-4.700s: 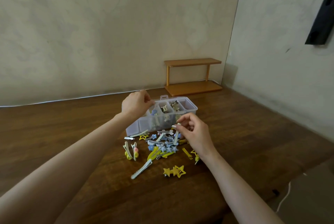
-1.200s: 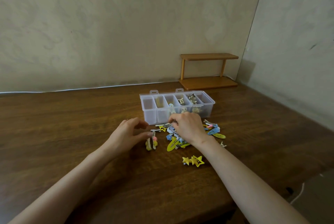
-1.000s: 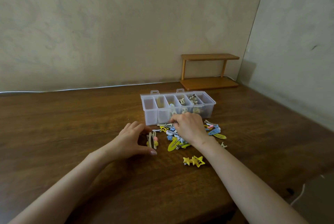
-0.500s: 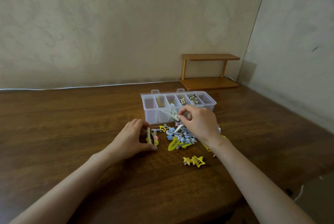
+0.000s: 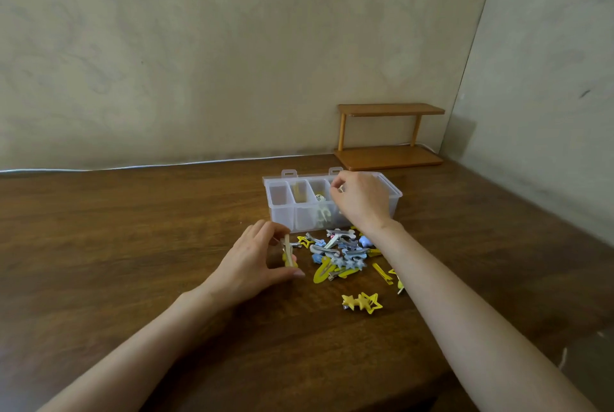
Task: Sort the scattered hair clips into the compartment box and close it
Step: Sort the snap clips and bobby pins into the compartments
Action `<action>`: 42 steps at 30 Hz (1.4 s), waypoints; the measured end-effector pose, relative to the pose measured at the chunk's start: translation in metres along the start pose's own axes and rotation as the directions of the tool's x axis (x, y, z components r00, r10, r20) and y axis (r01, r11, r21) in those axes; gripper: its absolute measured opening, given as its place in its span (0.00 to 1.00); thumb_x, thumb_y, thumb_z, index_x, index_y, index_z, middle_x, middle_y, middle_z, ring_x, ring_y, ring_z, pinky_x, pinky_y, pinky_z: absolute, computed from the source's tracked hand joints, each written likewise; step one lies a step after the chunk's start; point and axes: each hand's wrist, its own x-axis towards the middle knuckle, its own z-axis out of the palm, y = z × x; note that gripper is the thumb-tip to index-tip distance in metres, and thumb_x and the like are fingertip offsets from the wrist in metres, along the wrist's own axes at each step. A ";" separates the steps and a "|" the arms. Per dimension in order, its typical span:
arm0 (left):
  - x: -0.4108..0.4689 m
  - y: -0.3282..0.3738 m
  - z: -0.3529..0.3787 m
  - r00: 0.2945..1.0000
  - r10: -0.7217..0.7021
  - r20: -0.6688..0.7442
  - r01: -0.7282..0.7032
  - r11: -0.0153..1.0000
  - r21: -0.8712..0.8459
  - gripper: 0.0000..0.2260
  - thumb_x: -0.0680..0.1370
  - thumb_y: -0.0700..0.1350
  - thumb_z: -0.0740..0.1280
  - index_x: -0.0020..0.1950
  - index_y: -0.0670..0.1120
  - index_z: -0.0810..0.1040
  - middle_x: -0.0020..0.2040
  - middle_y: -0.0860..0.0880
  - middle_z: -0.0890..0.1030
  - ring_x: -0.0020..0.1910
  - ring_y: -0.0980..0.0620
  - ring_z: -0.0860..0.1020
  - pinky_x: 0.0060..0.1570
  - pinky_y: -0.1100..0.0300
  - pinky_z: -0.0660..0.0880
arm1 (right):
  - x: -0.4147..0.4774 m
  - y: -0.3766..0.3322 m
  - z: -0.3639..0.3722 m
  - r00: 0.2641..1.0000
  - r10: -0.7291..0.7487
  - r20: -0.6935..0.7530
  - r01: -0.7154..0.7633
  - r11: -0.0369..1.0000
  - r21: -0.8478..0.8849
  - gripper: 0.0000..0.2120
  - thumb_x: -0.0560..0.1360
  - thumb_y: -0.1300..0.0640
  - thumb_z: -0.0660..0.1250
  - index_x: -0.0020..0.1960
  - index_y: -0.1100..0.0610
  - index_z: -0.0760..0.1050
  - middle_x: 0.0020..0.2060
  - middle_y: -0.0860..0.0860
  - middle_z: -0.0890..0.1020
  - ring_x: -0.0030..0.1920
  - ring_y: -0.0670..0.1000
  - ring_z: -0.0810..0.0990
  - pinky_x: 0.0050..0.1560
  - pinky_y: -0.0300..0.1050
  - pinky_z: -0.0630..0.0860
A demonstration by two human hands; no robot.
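Reaching over the clear plastic box (image 5: 332, 209), the right hand (image 5: 360, 200) hovered above its middle compartments with the fingers curled together at the tips; something small seemed pinched there, but what it was could not be told. The box stood open on the brown wooden table (image 5: 133, 245), its long side facing the person, with two small tabs showing along its far edge. The leftmost compartment looked bare, the one beside it held yellowish pieces, and the next held pale clips; the compartments on the right were hidden behind the hand.

The left hand (image 5: 254, 262) rested low on the table, just left of the pile, with thumb and fingers closed around a cream and yellow clip (image 5: 289, 254) held on its edge.

The pile of hair clips (image 5: 342, 255) lay on the table just near of the box, between the two forearms: blue, grey, white and yellow pieces heaped together, with a yellow oval clip (image 5: 322, 273) at its near left edge. A yellow star clip (image 5: 363, 302) lay apart, nearer the person, and thin yellow clips (image 5: 382, 273) sat beside the right forearm.

At the far right of the table, against the wall, stood a small wooden shelf (image 5: 388, 136). A white cable (image 5: 149, 166) ran along the table's far edge.
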 end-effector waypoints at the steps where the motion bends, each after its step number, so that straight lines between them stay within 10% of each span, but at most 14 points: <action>1: 0.000 0.001 0.001 1.000 0.008 -0.007 -0.008 1.000 -0.001 0.30 0.64 0.60 0.72 0.62 0.51 0.69 0.54 0.56 0.70 0.54 0.58 0.70 0.55 0.62 0.71 | -0.004 0.002 -0.002 1.000 -0.003 -0.021 0.003 1.000 0.027 0.08 0.78 0.55 0.61 0.49 0.54 0.79 0.39 0.49 0.82 0.38 0.49 0.76 0.27 0.37 0.60; 21: 0.036 0.020 0.005 0.978 0.120 -0.172 -0.084 0.976 0.202 0.33 0.62 0.64 0.69 0.61 0.47 0.71 0.56 0.51 0.73 0.55 0.53 0.69 0.55 0.56 0.68 | -0.075 0.076 -0.011 0.997 0.041 -0.059 -0.025 0.966 0.256 0.05 0.77 0.54 0.65 0.48 0.52 0.79 0.27 0.42 0.75 0.24 0.43 0.75 0.21 0.37 0.70; 32: 0.142 0.021 0.007 0.993 -0.105 -0.044 0.113 0.960 0.257 0.33 0.68 0.64 0.67 0.67 0.48 0.67 0.64 0.49 0.72 0.65 0.47 0.64 0.61 0.51 0.63 | -0.078 0.079 -0.011 0.998 0.002 -0.061 0.012 0.974 0.228 0.06 0.78 0.53 0.63 0.49 0.52 0.78 0.28 0.45 0.76 0.23 0.45 0.77 0.21 0.36 0.72; 42: 0.095 0.010 -0.006 0.959 0.060 -0.277 -0.015 0.987 0.162 0.14 0.75 0.50 0.67 0.57 0.45 0.75 0.56 0.48 0.77 0.55 0.49 0.71 0.52 0.55 0.69 | -0.074 0.080 -0.008 0.997 -0.036 -0.074 0.051 0.978 0.205 0.04 0.76 0.54 0.66 0.47 0.52 0.80 0.26 0.39 0.72 0.27 0.40 0.72 0.29 0.30 0.62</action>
